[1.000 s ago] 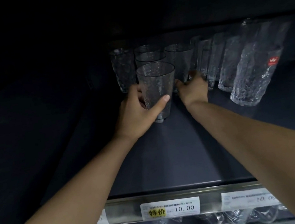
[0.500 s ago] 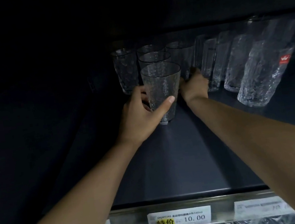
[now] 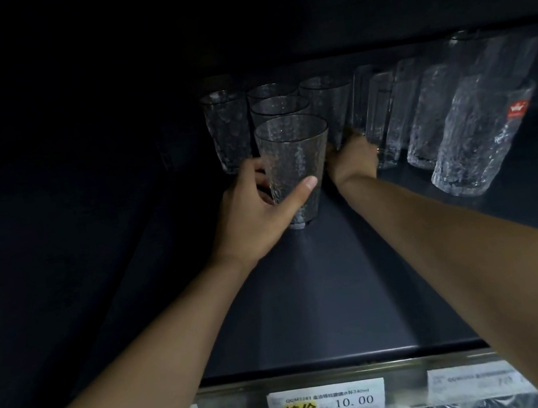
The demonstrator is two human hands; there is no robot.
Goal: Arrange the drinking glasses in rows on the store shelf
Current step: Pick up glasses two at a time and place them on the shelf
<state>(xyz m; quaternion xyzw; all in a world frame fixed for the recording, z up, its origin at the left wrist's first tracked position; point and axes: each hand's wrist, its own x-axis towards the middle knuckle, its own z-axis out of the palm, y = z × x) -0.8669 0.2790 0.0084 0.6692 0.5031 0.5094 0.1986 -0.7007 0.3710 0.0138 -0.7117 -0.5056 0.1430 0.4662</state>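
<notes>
A dark store shelf [image 3: 326, 299] fills most of the view, and a shiny metal rail [image 3: 240, 401] caps its front edge. Two bare forearms reach over that edge toward the back: the left forearm [image 3: 148, 341] from the lower left, the right forearm [image 3: 473, 244] from the lower right.

Along the right part of the shelf stands a line of tall glasses [image 3: 428, 119] with a rough, crackled surface, running from the back out toward the right edge. The nearest of them carries a small red sticker [image 3: 517, 108] near its rim.

Near the back edge, left of the middle, stands an upright group of hammered glasses [image 3: 228, 130]: one on the left, two in file in the middle, one on the right. The front glass [image 3: 293, 152] stands upright just in front of that middle file, the closest of the group to the front edge. Whether its base rests on the shelf or is just off it cannot be told.

The left hand [image 3: 255, 212] grips the front glass low down, with the thumb laid across the near side and the fingers wrapped round the far left side. The right hand [image 3: 352, 157] is at the foot of the right-hand hammered glass, between it and the tall glasses. Its fingers are lost in the dark there, so whether it holds anything cannot be told.

On the rail sits a white price tag [image 3: 326, 401] with a yellow patch and the figure 10.00, and a second tag [image 3: 472, 381], blurred, sits further right
</notes>
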